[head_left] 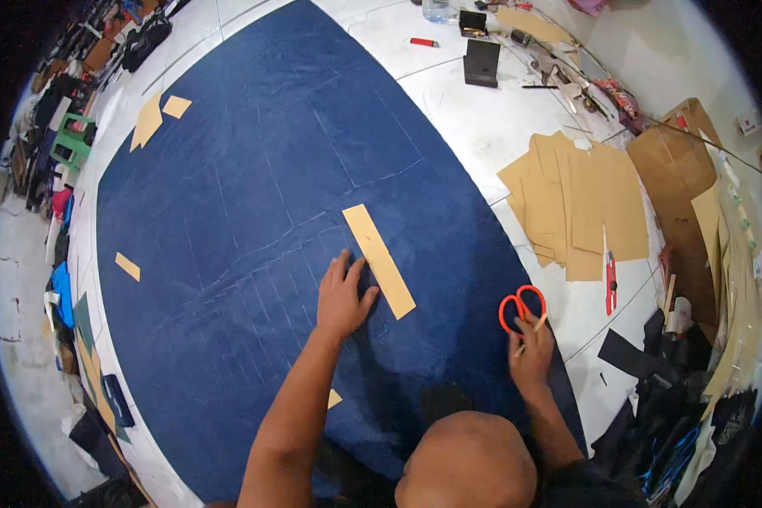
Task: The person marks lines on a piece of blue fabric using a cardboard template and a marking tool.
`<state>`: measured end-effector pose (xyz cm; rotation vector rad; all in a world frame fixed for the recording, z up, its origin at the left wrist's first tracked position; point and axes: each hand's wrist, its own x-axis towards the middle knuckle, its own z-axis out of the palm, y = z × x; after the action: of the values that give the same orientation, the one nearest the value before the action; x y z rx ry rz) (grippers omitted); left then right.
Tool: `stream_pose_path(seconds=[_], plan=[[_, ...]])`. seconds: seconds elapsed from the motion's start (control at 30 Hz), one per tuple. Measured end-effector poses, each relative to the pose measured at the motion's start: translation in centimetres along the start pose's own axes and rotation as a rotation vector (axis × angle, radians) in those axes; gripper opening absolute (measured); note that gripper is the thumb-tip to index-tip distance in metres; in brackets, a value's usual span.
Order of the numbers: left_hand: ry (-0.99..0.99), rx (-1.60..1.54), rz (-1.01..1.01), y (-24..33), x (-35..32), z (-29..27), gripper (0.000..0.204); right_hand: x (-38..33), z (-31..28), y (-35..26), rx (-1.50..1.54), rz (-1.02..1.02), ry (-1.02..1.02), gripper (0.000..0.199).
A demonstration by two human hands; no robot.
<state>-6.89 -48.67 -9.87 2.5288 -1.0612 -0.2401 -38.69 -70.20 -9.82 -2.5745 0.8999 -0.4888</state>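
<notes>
Navy fabric (254,212): spread flat on white floor (483,127), marked w/ faint chalk lines; fills centre of view so whole sheet is within reach.

Tan card strip (378,260): laid on fabric at approx. 1 o'clock from left hand, slanted along a chalk line, apparently as a template edge.

Left hand (345,296): pressed flat on fabric, fingers spread apart, fingertips touching strip's near edge; cloth and strip are seemingly held steady by it.

Right hand (531,351): at fabric's edge, 3 o'clock of left hand; fingers closed on a thin pale stick, prob. chalk or pencil. Orange-handled scissors (521,306) lie just beyond it, at 12 o'clock, touching or nearly so; cannot tell which.

Misc.: small tan offcuts (157,116) at 10 o'clock; stacked tan card pieces (580,203) at 2 o'clock, off fabric; red cutter (610,284) beside stack.
</notes>
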Motion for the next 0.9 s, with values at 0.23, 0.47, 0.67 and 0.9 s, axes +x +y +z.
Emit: stream_pose_path(seconds=[0.23, 0.47, 0.67, 0.9], plan=[[-0.197, 0.093, 0.043, 0.3, 0.6, 0.3, 0.074, 6.9, 7.3, -9.4, 0.275, -0.257, -0.182, 0.031], [-0.159, 0.041, 0.051, 0.1, 0.1, 0.4, 0.073, 7.7, 11.3, -10.8, 0.258, -0.487, -0.282, 0.026], [-0.038, 0.044, 0.086, -0.1, 1.0, 0.4, 0.070, 8.3, 11.1, -10.3, 0.239, -0.531, -0.268, 0.022], [-0.083, 0.126, 0.121, -1.2, 2.8, -0.7, 0.076, 8.1, 11.0, -10.8, 0.223, -0.549, -0.284, 0.026]])
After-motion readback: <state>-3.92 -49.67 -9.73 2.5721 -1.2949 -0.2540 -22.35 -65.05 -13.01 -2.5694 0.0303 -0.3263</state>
